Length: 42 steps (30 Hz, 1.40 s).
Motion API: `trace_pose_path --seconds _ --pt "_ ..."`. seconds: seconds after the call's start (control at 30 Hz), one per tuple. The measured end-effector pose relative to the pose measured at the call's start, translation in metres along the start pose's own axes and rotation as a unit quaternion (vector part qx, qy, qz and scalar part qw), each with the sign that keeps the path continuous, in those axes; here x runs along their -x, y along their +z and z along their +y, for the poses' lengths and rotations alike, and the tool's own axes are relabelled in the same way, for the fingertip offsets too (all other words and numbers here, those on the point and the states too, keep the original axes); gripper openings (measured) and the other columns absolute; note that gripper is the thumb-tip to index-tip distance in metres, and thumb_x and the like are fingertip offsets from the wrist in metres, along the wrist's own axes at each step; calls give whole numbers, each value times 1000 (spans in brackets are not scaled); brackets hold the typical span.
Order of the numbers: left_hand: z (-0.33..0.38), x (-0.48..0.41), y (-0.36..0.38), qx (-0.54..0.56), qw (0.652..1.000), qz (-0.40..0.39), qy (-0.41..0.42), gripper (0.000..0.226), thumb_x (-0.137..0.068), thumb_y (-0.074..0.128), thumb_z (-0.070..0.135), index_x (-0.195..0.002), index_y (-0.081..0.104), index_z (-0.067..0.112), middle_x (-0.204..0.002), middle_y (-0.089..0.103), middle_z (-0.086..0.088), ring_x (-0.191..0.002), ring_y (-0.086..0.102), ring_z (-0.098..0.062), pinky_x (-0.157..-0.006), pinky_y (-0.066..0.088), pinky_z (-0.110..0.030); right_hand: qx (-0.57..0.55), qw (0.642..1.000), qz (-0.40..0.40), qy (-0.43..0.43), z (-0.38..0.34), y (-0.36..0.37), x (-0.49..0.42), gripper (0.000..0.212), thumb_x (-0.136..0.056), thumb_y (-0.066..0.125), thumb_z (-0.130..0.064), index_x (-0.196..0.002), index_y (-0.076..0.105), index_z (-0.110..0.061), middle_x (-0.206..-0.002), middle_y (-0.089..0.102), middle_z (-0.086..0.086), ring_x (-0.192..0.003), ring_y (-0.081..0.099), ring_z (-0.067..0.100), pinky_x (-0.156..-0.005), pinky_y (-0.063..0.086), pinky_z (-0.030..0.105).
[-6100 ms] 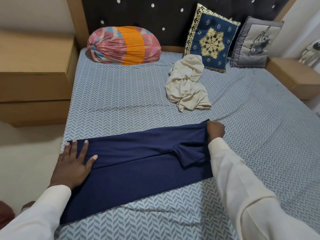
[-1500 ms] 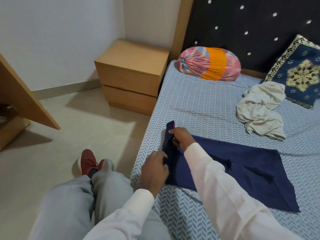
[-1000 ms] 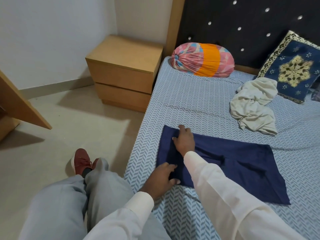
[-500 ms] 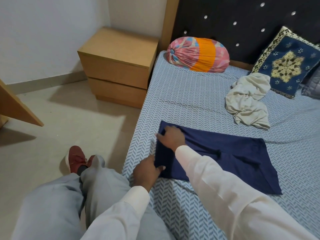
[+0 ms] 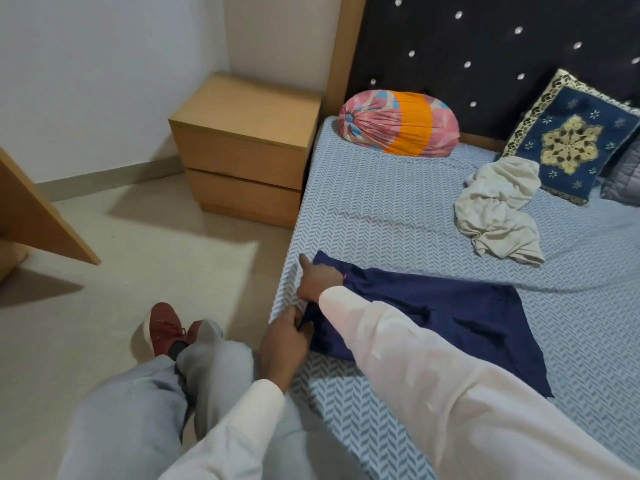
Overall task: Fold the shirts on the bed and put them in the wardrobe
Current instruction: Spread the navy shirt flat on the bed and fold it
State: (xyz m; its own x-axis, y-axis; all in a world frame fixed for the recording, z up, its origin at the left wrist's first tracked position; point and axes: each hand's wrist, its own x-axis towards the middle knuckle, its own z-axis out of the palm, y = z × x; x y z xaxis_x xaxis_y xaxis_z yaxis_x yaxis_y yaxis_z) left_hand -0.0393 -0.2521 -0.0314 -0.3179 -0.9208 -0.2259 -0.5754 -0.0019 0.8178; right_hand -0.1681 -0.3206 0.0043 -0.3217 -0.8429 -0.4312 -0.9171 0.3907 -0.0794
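Note:
A navy shirt (image 5: 450, 317), folded into a long band, lies across the near left part of the bed (image 5: 381, 209). My left hand (image 5: 284, 341) pinches the shirt's near left corner at the bed's edge. Just beyond it, my right hand (image 5: 320, 278) holds the shirt's left end, fingers curled at the fabric and one finger pointing toward the far left corner. My white sleeve covers part of the shirt's middle. A crumpled cream shirt (image 5: 498, 216) lies farther back on the bed, near the cushions.
A pink and orange bolster (image 5: 398, 124), a blue patterned cushion (image 5: 571, 140) and a grey cushion (image 5: 623, 181) line the headboard. A wooden nightstand (image 5: 242, 143) stands left of the bed. A slanted wooden panel (image 5: 34, 216) juts in at far left. My legs and red shoe (image 5: 164, 327) are on the floor.
Since six seconds ago the shirt has been folded shorter. In the last second both hands went from pressing flat on its left end to gripping that end and its near corner.

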Motion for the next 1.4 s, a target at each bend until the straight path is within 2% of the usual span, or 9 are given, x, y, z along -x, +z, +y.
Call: trace_pose_path --seconds 0.13,0.33,0.53,0.67,0.87,1.0,1.13,1.27,1.4 --pt "0 -2 -62 -37 992 114 25 35 -86 64 19 -66 35 17 -61 45 0 -58 40 -23 -50 25 -30 6 998 -24 -61 -69 -23 -1 35 -97 44 -10 -129 58 -10 -133 53 10 -124 49 32 -80 48 40" --pt "0 7 -73 -43 990 100 87 25 -72 68 5 -72 46 16 -73 54 -1 -66 49 -22 -61 40 -35 -114 988 -8 -106 -52 -16 2 27 -79 53 -12 -106 50 -9 -123 44 15 -112 54 36 -75 43 36" --pt "1 20 -23 -35 994 -38 98 49 -72 74 53 -111 55 30 -109 43 8 -89 53 -6 -86 46 -24 -418 904 36 -85 78 21 37 80 -87 56 2 -156 22 -16 -159 26 8 -141 36 22 -105 38 25" --pt "-2 17 8 -181 975 -44 119 84 -69 41 84 -141 41 38 -130 34 2 -121 40 -22 -106 39 -39 -541 838 55 -45 147 33 58 84 -82 50 15 -155 28 -20 -156 33 -1 -133 43 13 -100 47 26" --pt "-6 18 57 -361 905 -124 186 80 -83 56 52 -153 18 38 -153 20 -8 -131 35 -30 -104 38 -43 -578 813 61 27 236 46 86 86 -82 51 13 -154 28 -28 -144 47 2 -83 58 5 -64 48 18" --pt "-5 21 76 -356 900 -102 228 73 -81 61 38 -148 32 33 -149 30 -10 -124 45 -30 -92 49 -43 -599 795 75 58 277 56 100 82 -85 49 14 -154 29 -25 -146 44 0 -91 59 9 -64 49 18" --pt "6 29 85 -354 880 -94 301 58 -62 78 23 -115 54 24 -115 54 -10 -78 62 -27 -48 46 -29 -608 784 100 76 308 61 106 83 -82 49 14 -152 33 -26 -147 43 2 -97 60 13 -78 51 29" --pt "14 34 93 -351 874 -85 326 36 -62 79 17 -90 56 19 -95 55 -5 -67 58 -25 -41 43 -28 -602 783 130 89 325 56 112 80 -82 46 18 -153 34 -18 -148 37 -4 -122 46 10 -80 48 13" --pt "17 36 102 -361 876 -82 308 32 -66 78 19 -91 57 19 -90 54 -4 -67 56 -25 -38 41 -28 -593 784 141 121 340 67 112 80 -78 50 13 -151 36 -16 -154 36 2 -134 39 14 -101 44 28"
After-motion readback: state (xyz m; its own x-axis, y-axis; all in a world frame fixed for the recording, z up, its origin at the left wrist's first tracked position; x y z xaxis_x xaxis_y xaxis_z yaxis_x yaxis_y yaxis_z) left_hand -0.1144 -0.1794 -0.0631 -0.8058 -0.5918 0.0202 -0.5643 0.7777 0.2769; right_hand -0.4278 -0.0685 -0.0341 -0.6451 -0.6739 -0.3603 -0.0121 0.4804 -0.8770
